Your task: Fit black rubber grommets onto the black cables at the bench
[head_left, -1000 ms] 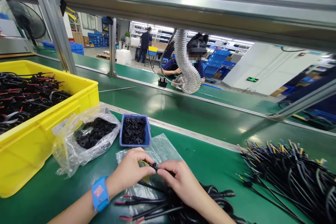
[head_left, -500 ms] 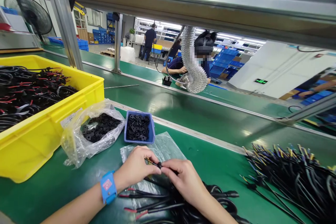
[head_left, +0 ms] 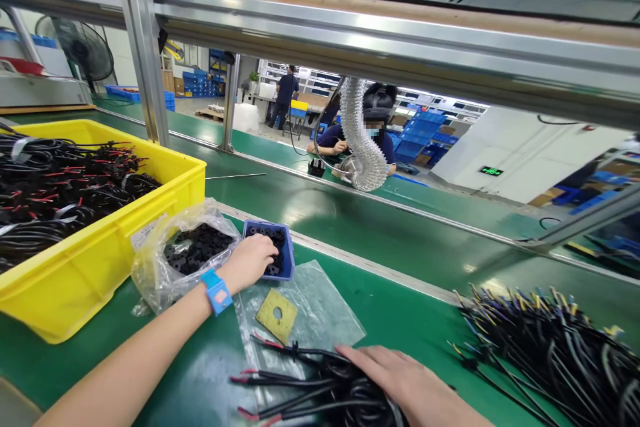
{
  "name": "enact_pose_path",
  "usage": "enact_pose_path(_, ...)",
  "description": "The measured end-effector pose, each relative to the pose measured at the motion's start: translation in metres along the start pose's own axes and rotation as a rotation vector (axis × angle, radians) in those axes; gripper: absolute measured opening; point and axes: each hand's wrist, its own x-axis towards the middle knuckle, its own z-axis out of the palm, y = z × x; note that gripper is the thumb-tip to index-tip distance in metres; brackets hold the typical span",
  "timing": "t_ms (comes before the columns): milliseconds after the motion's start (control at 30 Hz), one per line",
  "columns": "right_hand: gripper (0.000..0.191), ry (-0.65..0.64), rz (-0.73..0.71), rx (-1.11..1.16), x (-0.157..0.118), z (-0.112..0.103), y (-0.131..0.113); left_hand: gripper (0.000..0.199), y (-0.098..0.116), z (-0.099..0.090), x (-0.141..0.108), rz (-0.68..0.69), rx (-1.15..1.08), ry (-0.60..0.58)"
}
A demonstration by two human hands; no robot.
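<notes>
My left hand (head_left: 251, 259), with a blue wristband, reaches into a small blue bin (head_left: 286, 260) of small black parts. Its fingertips are among the parts, and whether they grip one is hidden. My right hand (head_left: 400, 373) lies with fingers stretched over a bundle of black cables (head_left: 345, 390) with red wire ends. A yellow square plate (head_left: 277, 315) with a round hole rests on a clear plastic bag (head_left: 325, 303) between the hands. Left of the bin, an open plastic bag (head_left: 150, 277) holds more black parts.
A large yellow crate (head_left: 115, 227) full of cables stands at the left. Many black cables (head_left: 560, 347) with coloured ends lie at the right. A metal frame (head_left: 350, 33) crosses above the green bench, and a person (head_left: 333, 140) sits across it.
My left hand has moved up from the cable to the blue bin. The right hand has lowered and opened onto the bundle. The yellow plate now shows, and the view has tilted up.
</notes>
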Motion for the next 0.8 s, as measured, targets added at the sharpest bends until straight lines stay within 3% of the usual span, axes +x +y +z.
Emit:
enact_pose_path(100, 0.074, 0.019, 0.093, -0.021, -0.005, 0.000, -0.002, 0.011, 0.000, 0.009, 0.013, 0.038, 0.071, -0.099)
enact_pose_path(233, 0.074, -0.003, 0.236, 0.020, -0.013, -0.012, 0.015, 0.006, 0.001, 0.012, 0.018, 0.059, 0.150, -0.158)
enact_pose_path(367, 0.060, 0.039, 0.174, 0.116, -0.007, -0.026, 0.018, 0.007, 0.000, 0.011, 0.016, 0.077, 0.177, -0.155)
enact_pose_path(500, 0.026, 0.238, 0.067, 0.045, 0.027, -0.026, -0.014, 0.003, 0.001, 0.012, 0.012, 0.085, 0.175, -0.119)
enact_pose_path(600, 0.029, 0.128, 0.002, -0.180, 0.060, -0.011, -0.038, 0.009, 0.004, 0.010, 0.010, 0.083, 0.169, -0.079)
enact_pose_path(700, 0.030, 0.098, 0.132, -0.349, 0.086, 0.007, -0.043, 0.013, 0.009, 0.002, 0.007, 0.075, 0.162, -0.047)
enact_pose_path(800, 0.023, 0.115, 0.194, -0.378, 0.100, 0.017, -0.035, 0.015, 0.018, -0.007, -0.005, 0.061, 0.153, -0.014)
